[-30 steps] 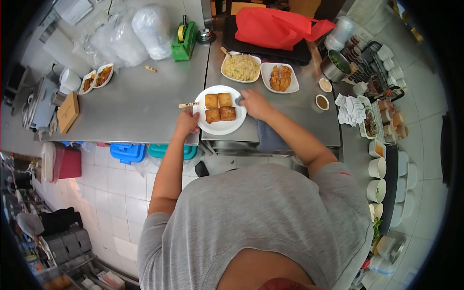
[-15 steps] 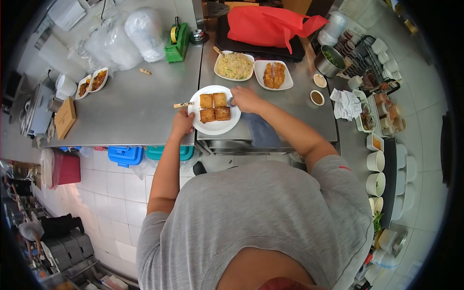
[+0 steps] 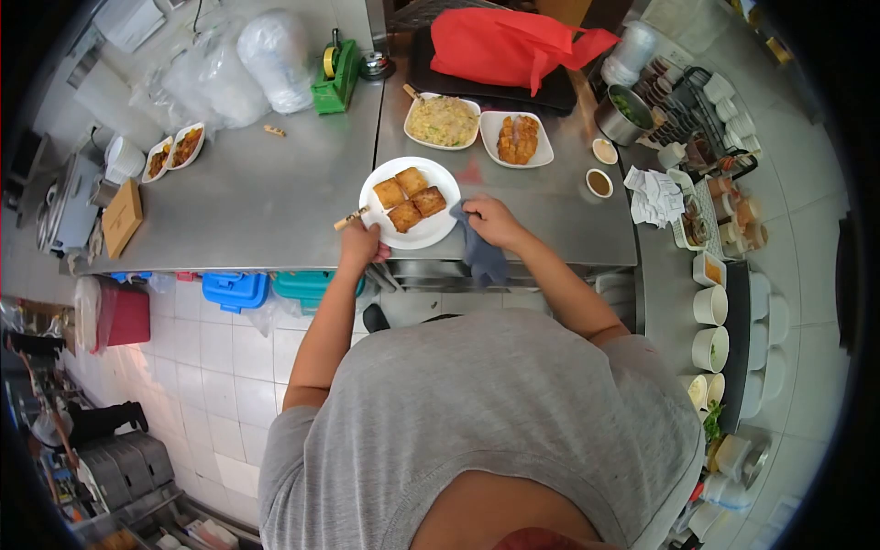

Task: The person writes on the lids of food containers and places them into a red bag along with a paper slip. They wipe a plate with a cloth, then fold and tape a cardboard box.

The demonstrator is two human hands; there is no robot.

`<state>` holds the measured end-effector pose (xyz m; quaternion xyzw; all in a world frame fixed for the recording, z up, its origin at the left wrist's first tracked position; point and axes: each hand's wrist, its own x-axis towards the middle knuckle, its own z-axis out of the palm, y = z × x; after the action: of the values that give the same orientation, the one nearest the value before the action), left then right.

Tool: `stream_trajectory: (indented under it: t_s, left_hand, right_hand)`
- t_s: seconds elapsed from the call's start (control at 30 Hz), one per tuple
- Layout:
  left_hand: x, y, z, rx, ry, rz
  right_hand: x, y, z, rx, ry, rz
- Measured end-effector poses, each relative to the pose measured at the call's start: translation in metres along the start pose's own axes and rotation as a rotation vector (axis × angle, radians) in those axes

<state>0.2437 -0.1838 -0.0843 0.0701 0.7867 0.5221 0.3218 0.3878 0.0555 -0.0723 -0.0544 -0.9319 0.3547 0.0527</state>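
A round white plate [image 3: 442, 231] carries several browned square pieces of fried food [image 3: 427, 201]. My left hand [image 3: 361, 244] is closed on the plate's lower left rim, its fingers partly under the edge. A small wooden clip [image 3: 350, 218] with dark marks sticks out from that rim just above the hand. In my right hand [image 3: 492, 222] a grey-blue cloth [image 3: 483, 260] is gripped, beside the plate's right rim, its lower end hanging over the counter edge. Behind the plate are a bowl of fried rice [image 3: 444, 122] and a square dish of sliced fried cutlet [image 3: 518, 138].
A red bag [image 3: 500, 46] lies on a black tray [image 3: 559, 90]. Two sauce cups [image 3: 599, 183] and a metal pot [image 3: 625, 115] stand right. On the left counter [image 3: 247, 202] are a green tape dispenser [image 3: 337, 78] and two small food dishes [image 3: 187, 147]. Paper slips [image 3: 653, 197] lie right.
The plate has turned slightly, its pieces now slanted, and shifted a little right. My right hand has moved from the plate's upper right rim toward me and right with the cloth.
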Motion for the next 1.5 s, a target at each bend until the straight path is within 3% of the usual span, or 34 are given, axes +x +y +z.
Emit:
stream_trajectory:
  t_s: [0.13, 0.23, 0.37, 0.43, 0.47, 0.6, 0.7, 0.77, 0.87, 0.97, 1.13, 1.23, 1.5]
  left_hand:
    - [-0.019, -0.003, 0.027, -0.249, 0.013, -0.005]
    - [-0.024, -0.008, 0.038, -0.312, 0.083, 0.009]
    - [-0.028, -0.017, 0.049, -0.466, 0.112, -0.009]
    - [-0.037, -0.016, 0.060, -0.559, 0.136, -0.021]
    - [-0.039, -0.017, 0.063, -0.597, 0.014, -0.020]
    - [-0.068, 0.005, 0.060, -0.365, -0.249, -0.190]
    - [-0.060, 0.014, 0.034, -0.096, -0.132, 0.083]
    - [-0.028, 0.011, 0.016, 0.186, 0.158, 0.274]
    - [0.018, -0.005, -0.002, 0.406, 0.151, 0.247]
    - [0.001, 0.009, 0.009, -0.027, -0.122, -0.029]
    - [-0.007, 0.001, 0.027, -0.181, -0.162, -0.034]
    - [-0.014, -0.003, 0.040, -0.266, -0.123, -0.039]
    - [-0.019, -0.005, 0.047, -0.326, -0.032, -0.032]
  right_hand:
    - [-0.002, -0.027, 0.017, -0.436, 0.138, 0.019]
    - [-0.007, -0.046, 0.037, -0.543, 0.086, 0.019]
    - [-0.015, -0.063, 0.037, -0.265, -0.027, -0.012]
    - [-0.015, -0.042, 0.034, -0.043, 0.062, -0.030]
    - [-0.016, -0.032, 0.026, 0.068, 0.102, -0.040]
    - [-0.024, 0.001, -0.003, 0.175, 0.315, 0.123]
    - [-0.030, 0.005, -0.014, 0.103, 0.356, 0.135]
    - [-0.035, -0.013, -0.021, -0.025, 0.322, 0.117]
    - [-0.032, -0.015, -0.001, -0.210, 0.192, 0.152]
    - [-0.037, -0.037, 0.007, -0.203, 0.054, 0.129]
    - [-0.038, -0.070, 0.032, -0.225, 0.059, 0.016]
    - [-0.032, -0.088, 0.048, -0.371, 0.030, 0.134]
    - [-0.046, -0.060, 0.032, -0.517, 0.055, 0.128]
